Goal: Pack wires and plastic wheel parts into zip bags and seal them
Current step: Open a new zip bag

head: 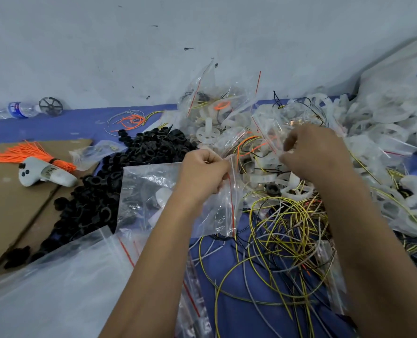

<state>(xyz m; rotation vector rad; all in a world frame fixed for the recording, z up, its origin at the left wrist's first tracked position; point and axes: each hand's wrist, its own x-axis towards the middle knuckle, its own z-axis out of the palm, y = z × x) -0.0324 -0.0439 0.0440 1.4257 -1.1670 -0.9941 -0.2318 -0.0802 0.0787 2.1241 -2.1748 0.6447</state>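
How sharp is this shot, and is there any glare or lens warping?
Head view: right hand is motion-blurred, left hand crisper; glare glints on the zip bag it pinches; wide-angle bending curves the wall edge; lighting soft, shadows faint.

head-worn view, looking forward and down, close over hands [258, 164]
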